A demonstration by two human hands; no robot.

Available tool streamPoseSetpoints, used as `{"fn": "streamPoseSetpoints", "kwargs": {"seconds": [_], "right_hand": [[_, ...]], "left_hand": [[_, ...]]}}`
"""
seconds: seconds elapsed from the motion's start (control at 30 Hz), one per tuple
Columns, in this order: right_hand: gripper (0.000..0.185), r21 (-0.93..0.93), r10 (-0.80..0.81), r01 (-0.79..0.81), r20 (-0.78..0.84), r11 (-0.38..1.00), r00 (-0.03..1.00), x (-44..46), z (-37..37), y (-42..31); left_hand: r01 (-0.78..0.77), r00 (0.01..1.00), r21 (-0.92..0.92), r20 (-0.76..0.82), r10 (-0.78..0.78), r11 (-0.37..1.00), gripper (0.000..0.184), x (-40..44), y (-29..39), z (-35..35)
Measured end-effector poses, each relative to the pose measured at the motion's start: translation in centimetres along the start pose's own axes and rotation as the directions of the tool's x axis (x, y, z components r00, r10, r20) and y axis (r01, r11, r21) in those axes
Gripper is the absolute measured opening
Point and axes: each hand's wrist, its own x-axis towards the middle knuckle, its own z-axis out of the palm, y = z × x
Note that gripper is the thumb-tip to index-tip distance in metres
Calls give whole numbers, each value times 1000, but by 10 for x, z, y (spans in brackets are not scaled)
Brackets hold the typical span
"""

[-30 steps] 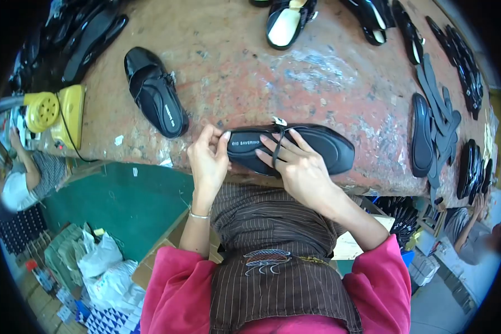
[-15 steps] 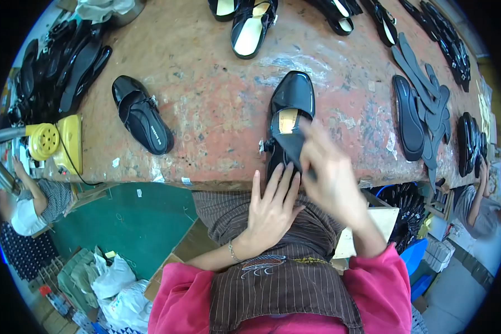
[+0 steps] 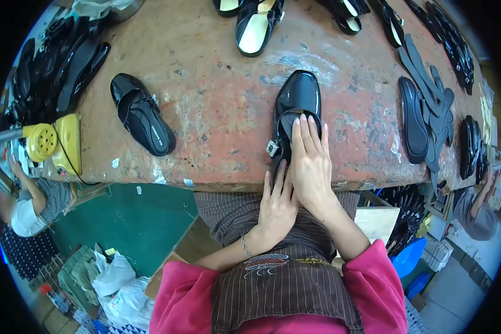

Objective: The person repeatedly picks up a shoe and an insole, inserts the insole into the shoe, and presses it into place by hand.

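Fingers outstretched, a worker's right hand (image 3: 311, 170) lies over a black shoe (image 3: 299, 93) — contact seemingly light, partly hidden — pointing to twelve o'clock on a worn table (image 3: 220, 131), straight-fingered left hand (image 3: 278, 211) at six.

The right hand (image 3: 312, 175) hides part of the shoe beneath (image 3: 299, 92); the top edge crops a pale-lined shoe (image 3: 253, 37).

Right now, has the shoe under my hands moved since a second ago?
Yes, the shoe has turned: toe pointing right along the table's near edge before, toe pointing away from that edge now.
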Motion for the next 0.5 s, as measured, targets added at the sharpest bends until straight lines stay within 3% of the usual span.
{"fn": "streamPoseSetpoints", "kwargs": {"seconds": [0.03,0.1,0.17,0.27,0.33,0.4,0.47,0.5], "right_hand": [[45,-50,-14,14,5,999,1000,-2,1,-1],[53,49,109,-129,304,990,947,25,0,4],[63,76,165,-257,587,963,792,60,-22,-1],[65,-17,49,-47,184,999,982,7,-7,-5],[70,53,-16,3,250,999,968,-10,-12,-10],[60,-16,9,-7,135,1000,991,12,4,0],[36,-36,89,-82,347,996,933,47,2,6],[43,-28,112,-111,456,993,883,53,-9,4]], "left_hand": [[12,1000,-14,3,-12,1000,47,1,2,-1],[23,1000,-36,4,-23,999,46,-1,3,1],[33,999,23,35,-34,999,47,4,2,2],[55,998,-41,-9,-56,998,47,4,0,5],[53,999,-53,-10,-54,997,47,1,0,10],[20,999,27,38,-21,999,48,-4,-2,14],[40,999,22,32,-41,999,49,6,2,4],[40,999,35,12,-40,999,49,7,4,4]]}}
